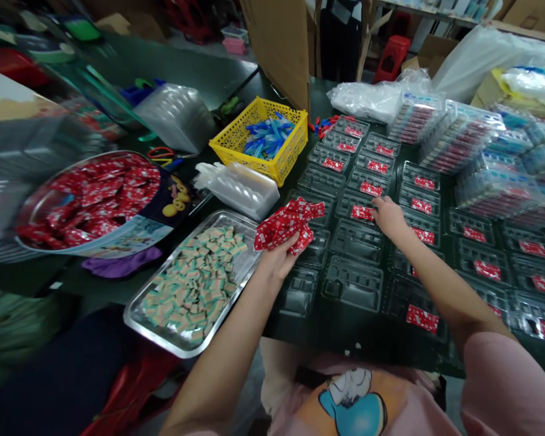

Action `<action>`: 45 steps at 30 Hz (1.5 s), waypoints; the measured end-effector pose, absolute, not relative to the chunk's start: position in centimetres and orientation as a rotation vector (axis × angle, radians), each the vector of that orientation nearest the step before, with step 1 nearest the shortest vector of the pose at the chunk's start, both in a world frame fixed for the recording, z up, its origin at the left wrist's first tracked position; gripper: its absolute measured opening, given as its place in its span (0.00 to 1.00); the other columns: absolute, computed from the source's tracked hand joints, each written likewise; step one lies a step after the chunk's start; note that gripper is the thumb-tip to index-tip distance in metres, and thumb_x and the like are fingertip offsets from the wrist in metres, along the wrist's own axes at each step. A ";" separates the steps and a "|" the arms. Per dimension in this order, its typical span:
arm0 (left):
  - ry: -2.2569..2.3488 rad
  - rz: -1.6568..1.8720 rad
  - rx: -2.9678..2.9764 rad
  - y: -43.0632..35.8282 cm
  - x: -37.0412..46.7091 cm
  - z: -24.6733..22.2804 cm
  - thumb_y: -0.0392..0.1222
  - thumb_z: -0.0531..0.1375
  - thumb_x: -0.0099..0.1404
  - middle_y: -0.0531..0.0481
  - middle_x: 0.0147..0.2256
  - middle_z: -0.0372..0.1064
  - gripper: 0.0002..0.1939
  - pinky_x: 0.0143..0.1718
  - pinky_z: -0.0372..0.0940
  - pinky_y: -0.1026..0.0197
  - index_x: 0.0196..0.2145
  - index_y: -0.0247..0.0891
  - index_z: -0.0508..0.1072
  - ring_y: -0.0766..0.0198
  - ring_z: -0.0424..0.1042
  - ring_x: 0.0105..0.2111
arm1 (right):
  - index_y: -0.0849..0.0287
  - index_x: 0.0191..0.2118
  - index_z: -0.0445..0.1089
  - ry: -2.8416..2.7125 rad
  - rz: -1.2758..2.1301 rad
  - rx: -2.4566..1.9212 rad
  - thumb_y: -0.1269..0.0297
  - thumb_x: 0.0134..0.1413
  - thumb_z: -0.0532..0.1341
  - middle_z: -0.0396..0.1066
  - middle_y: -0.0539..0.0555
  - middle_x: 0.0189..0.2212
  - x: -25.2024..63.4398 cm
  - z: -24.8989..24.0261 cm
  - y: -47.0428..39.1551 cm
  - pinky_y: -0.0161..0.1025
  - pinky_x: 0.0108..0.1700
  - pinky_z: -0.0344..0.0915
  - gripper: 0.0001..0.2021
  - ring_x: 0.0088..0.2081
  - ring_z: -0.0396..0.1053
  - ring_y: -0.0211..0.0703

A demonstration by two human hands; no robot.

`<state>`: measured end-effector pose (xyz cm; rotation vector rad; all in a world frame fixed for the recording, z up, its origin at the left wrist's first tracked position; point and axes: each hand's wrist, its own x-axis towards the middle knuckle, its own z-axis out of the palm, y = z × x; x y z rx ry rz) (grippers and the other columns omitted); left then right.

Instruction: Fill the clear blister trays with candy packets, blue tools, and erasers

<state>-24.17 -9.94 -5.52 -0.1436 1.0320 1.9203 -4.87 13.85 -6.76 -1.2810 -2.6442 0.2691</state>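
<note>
A bunch of red printed packets [287,223] is gripped in my left hand [278,257], above the right edge of a metal tray. My right hand [389,217] is farther over the table, its fingertips closed at the right end of a single red packet [361,212]. That packet lies in a clear plastic blister tray [345,203]. Rows of similar blister trays surround it; many hold one red packet each. Nearer me, some blister trays, such as the clear tray [353,283], show no packet.
The metal tray [134,313] holds small tan-and-green pieces. Left of it stands a tub [131,239] full of red packets. Behind are a yellow basket [249,158] with blue items and stacked clear trays [243,191]. Filled packs [458,136] are stacked at the right.
</note>
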 end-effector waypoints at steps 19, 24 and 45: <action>1.074 1.853 -0.108 -11.5 -26.0 -6.9 0.25 0.70 0.45 0.47 0.39 0.77 0.21 0.51 0.69 0.49 0.39 0.35 0.76 0.57 0.76 0.40 | 0.61 0.37 0.76 -2.354 0.929 -1.057 0.69 0.48 0.60 0.68 0.48 0.23 -14.9 -6.4 18.6 0.34 0.32 0.58 0.10 0.26 0.62 0.37; 1.083 1.864 -0.121 -11.8 -26.4 -7.5 0.26 0.71 0.44 0.47 0.39 0.77 0.24 0.52 0.69 0.50 0.41 0.36 0.76 0.57 0.76 0.41 | 0.60 0.36 0.76 -2.573 0.802 -1.117 0.71 0.47 0.62 0.69 0.48 0.24 -18.5 -6.7 19.4 0.34 0.34 0.60 0.08 0.27 0.64 0.37; 1.071 1.754 0.016 -11.9 -23.3 -6.3 0.27 0.72 0.43 0.45 0.41 0.77 0.26 0.49 0.69 0.51 0.42 0.36 0.75 0.55 0.75 0.44 | 0.61 0.42 0.74 -2.394 1.769 -0.391 0.59 0.55 0.57 0.73 0.50 0.32 -12.8 -4.6 6.5 0.34 0.34 0.65 0.14 0.30 0.67 0.36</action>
